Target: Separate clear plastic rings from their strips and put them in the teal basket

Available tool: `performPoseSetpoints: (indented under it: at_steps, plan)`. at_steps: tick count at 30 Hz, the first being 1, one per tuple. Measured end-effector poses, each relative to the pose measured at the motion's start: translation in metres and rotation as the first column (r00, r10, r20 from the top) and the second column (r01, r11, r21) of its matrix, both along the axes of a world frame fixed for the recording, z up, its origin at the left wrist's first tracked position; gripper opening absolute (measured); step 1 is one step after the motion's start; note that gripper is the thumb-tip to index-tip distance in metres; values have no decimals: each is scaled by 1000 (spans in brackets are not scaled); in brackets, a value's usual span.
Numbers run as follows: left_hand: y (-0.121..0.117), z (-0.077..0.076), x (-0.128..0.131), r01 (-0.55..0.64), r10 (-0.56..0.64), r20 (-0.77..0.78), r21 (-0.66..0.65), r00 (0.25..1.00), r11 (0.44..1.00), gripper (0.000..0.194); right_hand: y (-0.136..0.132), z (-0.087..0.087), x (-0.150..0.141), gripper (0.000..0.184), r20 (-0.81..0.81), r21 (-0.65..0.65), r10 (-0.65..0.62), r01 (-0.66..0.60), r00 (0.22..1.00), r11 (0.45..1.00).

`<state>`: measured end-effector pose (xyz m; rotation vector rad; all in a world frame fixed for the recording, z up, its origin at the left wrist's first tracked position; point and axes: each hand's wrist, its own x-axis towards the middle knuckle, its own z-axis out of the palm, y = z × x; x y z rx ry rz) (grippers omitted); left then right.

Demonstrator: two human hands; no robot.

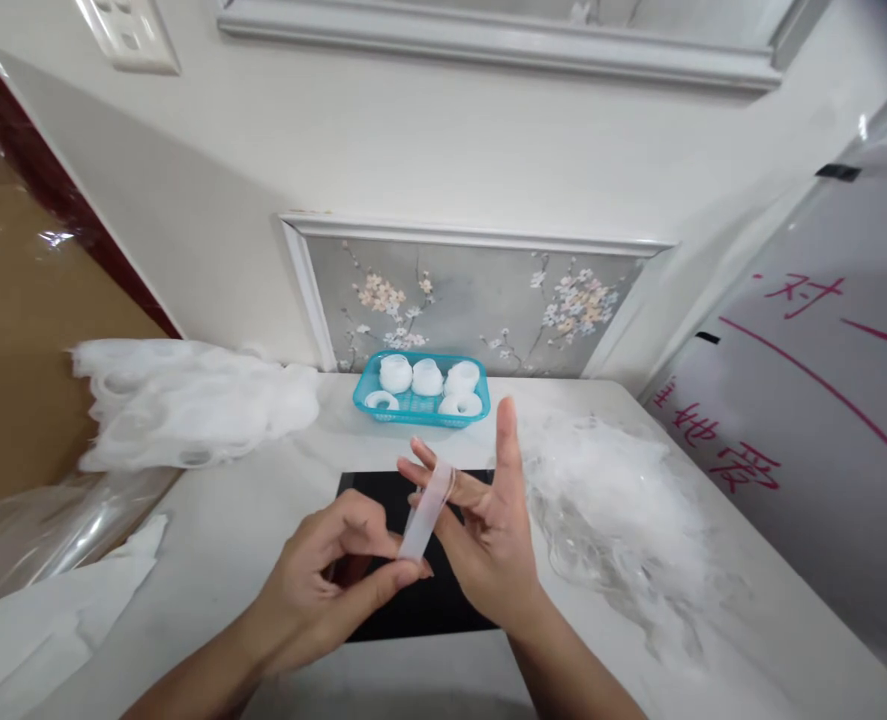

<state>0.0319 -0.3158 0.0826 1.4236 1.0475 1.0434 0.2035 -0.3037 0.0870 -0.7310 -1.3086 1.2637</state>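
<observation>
A translucent white strip [426,515] stretches between my two hands over a black mat [413,618]. My left hand [330,575] pinches its lower end between thumb and fingertips. The strip's upper end passes around fingers of my right hand [492,530], with one finger pointing straight up and the others reaching left. Whether the strip is a closed loop I cannot tell. Beyond the hands stands a blue plastic basket [420,420], which holds several white rolls [427,378] of similar material.
A pile of white ring-like rolls [188,400] lies at the left on the white table [263,520]. Loose, tangled clear strips [623,500] spread at the right. A cardboard box [30,270] stands left, a whiteboard [803,400] with red writing right, a wall behind.
</observation>
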Motion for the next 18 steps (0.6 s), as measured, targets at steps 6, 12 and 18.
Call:
performPoseSetpoints:
  at_steps: [6,12,18]
  plan:
    - [5,5,11,125,-123,55,-42,991,991,27,-2,1,1,122,-9,-26,75,-75,997,997]
    - [10,5,-2,241,-241,27,-7,970,970,50,-13,2,0,106,127,62,107,-116,986,991]
    - [8,10,-8,331,-335,-27,-100,942,938,28,-16,-3,0,93,265,146,190,-234,945,961]
